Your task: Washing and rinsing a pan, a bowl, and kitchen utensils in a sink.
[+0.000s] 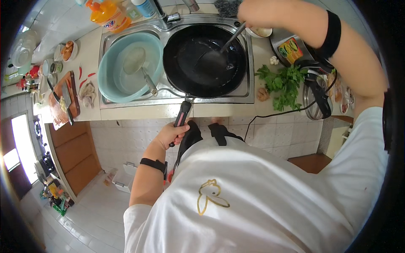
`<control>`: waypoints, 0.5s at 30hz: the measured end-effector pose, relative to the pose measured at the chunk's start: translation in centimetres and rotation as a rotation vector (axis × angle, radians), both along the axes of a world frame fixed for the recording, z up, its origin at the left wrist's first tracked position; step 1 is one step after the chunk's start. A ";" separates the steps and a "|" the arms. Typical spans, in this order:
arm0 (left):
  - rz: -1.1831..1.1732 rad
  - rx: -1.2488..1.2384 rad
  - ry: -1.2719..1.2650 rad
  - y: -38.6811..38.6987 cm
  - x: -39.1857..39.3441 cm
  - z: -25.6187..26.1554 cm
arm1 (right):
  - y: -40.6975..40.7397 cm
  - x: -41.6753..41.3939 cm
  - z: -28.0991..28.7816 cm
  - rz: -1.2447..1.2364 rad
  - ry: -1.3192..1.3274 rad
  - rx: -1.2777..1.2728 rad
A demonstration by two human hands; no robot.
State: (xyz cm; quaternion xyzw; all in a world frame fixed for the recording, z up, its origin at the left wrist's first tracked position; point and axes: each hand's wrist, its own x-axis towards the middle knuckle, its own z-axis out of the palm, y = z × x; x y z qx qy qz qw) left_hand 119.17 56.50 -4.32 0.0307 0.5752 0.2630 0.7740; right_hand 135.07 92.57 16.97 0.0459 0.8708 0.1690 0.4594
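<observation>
My left hand (172, 134) is closed around the handle of a black wok (183, 63), which sits over the right basin of a stainless steel sink (251, 85). Up at the back right, my right hand (254, 14) grips the grey handle of a utensil (233, 36) that slants down into the wok. Its lower end is dark and hard to make out against the wet, shiny inside. Beside the wok, a light blue plastic basin (106, 82) of cloudy water stands over the left bowl, with a strainer or ladle (134, 61) leaning in it.
On the left counter are a wooden cutting board (74, 98) with a knife (65, 95), and red chilies (80, 71). The faucet (164, 20) rises behind the sink. At right lie leafy greens (283, 83), a glass lid (310, 96) and a black cord (278, 114) hanging over the counter's edge.
</observation>
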 end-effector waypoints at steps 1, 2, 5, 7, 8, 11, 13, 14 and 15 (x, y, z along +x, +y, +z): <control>-0.005 0.006 -0.015 0.2 -0.1 0.0 | 1.8 1.0 -1.2 -0.242 0.089 0.041; 0.007 0.004 -0.012 0.1 -0.2 0.0 | 3.8 2.1 -3.1 -0.468 0.184 0.073; -0.027 0.004 -0.012 0.5 -0.3 -0.2 | 7.1 5.3 -5.3 -0.571 0.184 0.112; -0.057 0.020 0.016 0.5 -0.2 0.0 | 8.0 6.5 -8.1 -0.445 0.106 0.175; -0.053 0.020 0.013 0.5 -0.2 0.1 | 8.5 6.8 -9.1 -0.329 0.028 0.239; -0.060 0.022 0.055 0.4 0.0 0.3 | 5.5 3.7 -7.6 -0.613 0.118 0.259; -0.066 0.026 0.073 0.7 0.0 0.5 | 8.2 4.0 -10.8 -0.633 0.170 0.231; -0.073 0.022 0.069 0.9 -0.1 0.6 | 9.0 3.7 -11.9 -0.604 0.196 0.194; -0.076 0.006 0.076 0.9 -0.1 0.7 | 9.3 3.3 -13.0 -0.571 0.224 0.154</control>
